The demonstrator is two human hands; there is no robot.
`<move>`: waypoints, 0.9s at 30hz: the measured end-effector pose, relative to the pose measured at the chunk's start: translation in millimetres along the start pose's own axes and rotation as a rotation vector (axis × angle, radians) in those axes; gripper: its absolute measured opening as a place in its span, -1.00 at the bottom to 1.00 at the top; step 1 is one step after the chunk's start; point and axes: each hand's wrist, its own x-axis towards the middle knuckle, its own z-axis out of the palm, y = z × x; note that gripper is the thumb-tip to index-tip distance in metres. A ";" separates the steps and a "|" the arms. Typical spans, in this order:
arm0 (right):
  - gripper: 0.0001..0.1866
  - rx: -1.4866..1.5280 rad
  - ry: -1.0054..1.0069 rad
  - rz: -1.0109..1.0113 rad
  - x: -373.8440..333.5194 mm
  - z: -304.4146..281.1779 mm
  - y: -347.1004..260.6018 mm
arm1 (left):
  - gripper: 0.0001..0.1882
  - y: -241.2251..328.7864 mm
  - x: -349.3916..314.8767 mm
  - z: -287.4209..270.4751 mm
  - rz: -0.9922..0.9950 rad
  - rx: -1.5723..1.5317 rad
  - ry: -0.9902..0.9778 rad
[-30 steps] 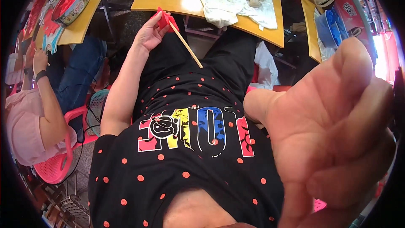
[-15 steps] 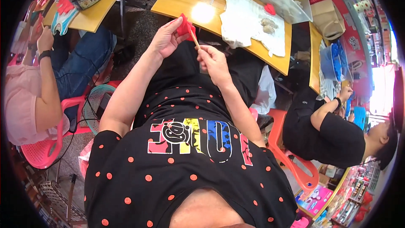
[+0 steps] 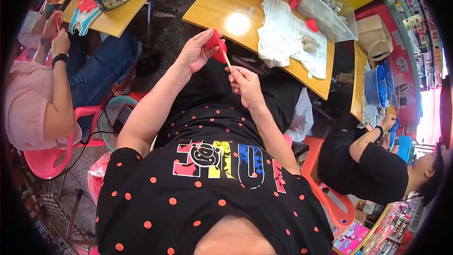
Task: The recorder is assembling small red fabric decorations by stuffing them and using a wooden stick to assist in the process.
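Both hands are raised over the lap, just short of the near edge of the wooden worktop [image 3: 210, 9]. Red fabric piece [image 3: 215, 42] is in the left hand [image 3: 195, 53], fingers closed round its left side, thumb uppermost. Right hand [image 3: 247, 87] pinches the slender wooden stick [image 3: 227, 60] low down, fingers narrow on it. Stick's upper end meets the fabric; whether it sits inside a fold or only against it, cannot tell.

Step in hand looks like working stick against cloth. Judgement on doing it well: left grip firm but not crushing, so the fabric neither slips nor bunches; stick in line with the cloth, pressure light and even. A slanted push could snag or poke through. Pinching nearer the fabric would likely steady the tip.

White garment [image 3: 275, 30] lies on the worktop to the right, apart from both hands; no need to reach there.
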 end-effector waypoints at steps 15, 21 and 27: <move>-0.79 -0.277 0.036 -0.054 4.8 -15.6 -12.2 | -0.81 -4.0 1.5 2.3 0.029 0.120 0.065; -0.78 -0.657 0.079 -0.135 -3.4 -45.6 -30.4 | -0.81 1.9 -3.5 7.6 -0.079 0.274 -0.026; -0.78 -0.652 0.017 -0.125 3.8 -52.4 -18.0 | -0.81 -5.5 -8.0 14.5 -0.274 0.490 -0.179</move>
